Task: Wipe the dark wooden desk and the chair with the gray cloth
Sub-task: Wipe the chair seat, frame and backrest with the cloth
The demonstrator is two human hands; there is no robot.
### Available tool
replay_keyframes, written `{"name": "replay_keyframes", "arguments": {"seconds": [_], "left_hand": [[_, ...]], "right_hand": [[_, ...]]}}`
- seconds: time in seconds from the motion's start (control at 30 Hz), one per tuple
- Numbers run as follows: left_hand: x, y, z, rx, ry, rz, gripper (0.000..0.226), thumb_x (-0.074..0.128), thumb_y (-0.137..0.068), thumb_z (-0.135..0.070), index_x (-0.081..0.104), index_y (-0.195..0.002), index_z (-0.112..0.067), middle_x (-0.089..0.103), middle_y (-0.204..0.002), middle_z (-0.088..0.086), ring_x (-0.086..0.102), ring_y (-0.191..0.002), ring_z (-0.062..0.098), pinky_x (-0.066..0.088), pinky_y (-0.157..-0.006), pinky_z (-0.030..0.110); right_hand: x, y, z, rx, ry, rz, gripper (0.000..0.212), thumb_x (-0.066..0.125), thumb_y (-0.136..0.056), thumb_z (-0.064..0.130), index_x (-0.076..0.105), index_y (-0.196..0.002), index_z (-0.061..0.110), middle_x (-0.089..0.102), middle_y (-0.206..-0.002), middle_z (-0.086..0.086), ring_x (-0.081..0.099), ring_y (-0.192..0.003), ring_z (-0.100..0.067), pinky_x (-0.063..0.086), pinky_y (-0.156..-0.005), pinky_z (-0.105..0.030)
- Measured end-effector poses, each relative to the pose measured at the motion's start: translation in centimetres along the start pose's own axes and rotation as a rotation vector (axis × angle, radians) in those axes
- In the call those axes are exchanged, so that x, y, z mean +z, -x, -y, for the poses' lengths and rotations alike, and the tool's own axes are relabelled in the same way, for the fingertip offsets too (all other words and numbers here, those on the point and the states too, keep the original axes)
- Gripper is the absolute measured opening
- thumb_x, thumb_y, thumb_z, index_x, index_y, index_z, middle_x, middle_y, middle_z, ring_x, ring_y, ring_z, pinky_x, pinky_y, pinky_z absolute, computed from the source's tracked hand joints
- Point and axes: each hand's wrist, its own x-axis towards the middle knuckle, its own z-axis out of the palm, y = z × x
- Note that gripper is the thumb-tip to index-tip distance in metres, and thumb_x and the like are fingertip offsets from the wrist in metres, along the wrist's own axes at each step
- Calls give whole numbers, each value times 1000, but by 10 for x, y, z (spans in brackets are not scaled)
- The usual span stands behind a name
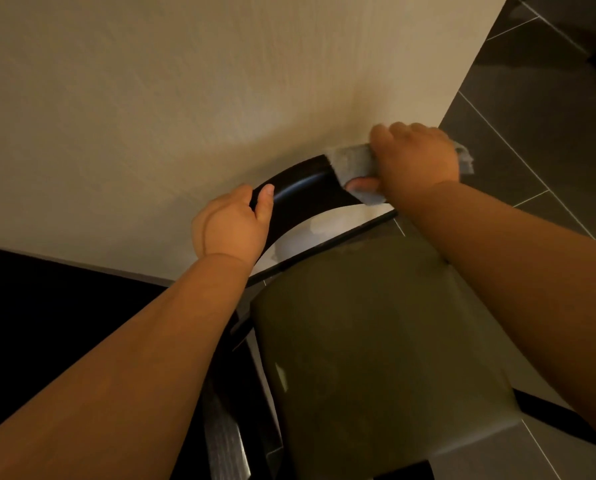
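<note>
The chair stands below me with an olive-grey padded seat and a dark curved wooden backrest against the wall. My left hand grips the backrest's left end, thumb over its top edge. My right hand presses the gray cloth around the backrest's right end; the cloth wraps over the top rail and sticks out on both sides of the hand. The dark wooden desk shows as a black surface at lower left.
A beige wall fills the upper view right behind the chair. Dark grey floor tiles run along the right. Dark chair legs and frame sit between the seat and the desk.
</note>
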Motion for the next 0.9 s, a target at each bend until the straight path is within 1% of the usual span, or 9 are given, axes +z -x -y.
{"name": "replay_keyframes", "arguments": {"seconds": [0.13, 0.23, 0.4, 0.5, 0.6, 0.7, 0.77, 0.83, 0.9], "left_hand": [[4, 2, 3, -2, -33, -29, 51, 28, -106, -59, 41, -75, -20, 29, -55, -9, 40, -50, 24, 23, -53, 31], [6, 1, 3, 29, -9, -68, 49, 32, -107, -56, 40, -73, -21, 25, -55, -13, 38, -47, 22, 22, -52, 30], [7, 0, 6, 45, -32, -59, 48, 31, -107, -55, 41, -73, -22, 32, -55, -8, 41, -48, 25, 26, -51, 31], [0, -7, 8, 58, -95, 98, 54, 21, -105, -58, 51, -83, -20, 43, -61, -3, 50, -57, 26, 36, -55, 36], [-14, -25, -4, 161, -191, 203, 59, 20, -105, -60, 56, -90, -16, 54, -71, 2, 54, -64, 25, 44, -58, 37], [-16, -55, -38, 304, -130, 403, 54, 28, -106, -64, 57, -96, -20, 59, -82, 0, 56, -71, 19, 44, -60, 34], [-10, -73, -57, 292, -49, 548, 58, 29, -105, -68, 63, -108, -21, 63, -93, -2, 58, -79, 18, 46, -65, 35], [-2, -84, -62, 228, -2, 600, 64, 27, -105, -69, 67, -117, -21, 62, -96, -3, 58, -85, 19, 44, -71, 34], [5, -84, -60, 251, -9, 568, 64, 26, -106, -66, 69, -113, -19, 60, -90, -3, 56, -82, 19, 41, -70, 33]], "right_hand": [[6, 5, 3, 92, 70, -14, 71, 67, -83, 75, 52, -111, 11, 50, -93, -9, 60, -96, -35, 47, -88, -49], [13, -5, 24, -13, 97, -40, 73, 62, -86, 75, 52, -119, 11, 58, -108, -14, 58, -103, -35, 44, -94, -48], [19, -4, 8, -166, 51, -125, 64, 71, -86, 66, 58, -109, 8, 61, -96, -16, 59, -87, -38, 45, -78, -46], [21, 19, -31, 56, -60, -151, 62, 67, -88, 67, 57, -111, 10, 60, -95, -15, 59, -86, -36, 49, -77, -48], [32, 42, -42, 222, -186, -198, 62, 64, -91, 64, 57, -122, 11, 61, -109, -16, 59, -98, -36, 52, -85, -51], [40, 46, -29, 297, -273, -274, 57, 61, -96, 56, 58, -132, 12, 61, -123, -15, 57, -112, -36, 49, -95, -49], [45, 48, -21, 363, -361, -405, 47, 64, -98, 45, 62, -131, 11, 61, -127, -15, 54, -116, -34, 47, -99, -46], [47, 53, -8, 452, -442, -562, 38, 67, -99, 37, 66, -123, 9, 61, -121, -15, 53, -110, -32, 46, -94, -40], [47, 58, 14, 549, -601, -551, 38, 66, -99, 41, 63, -118, 8, 58, -114, -11, 55, -103, -27, 49, -86, -38]]}}
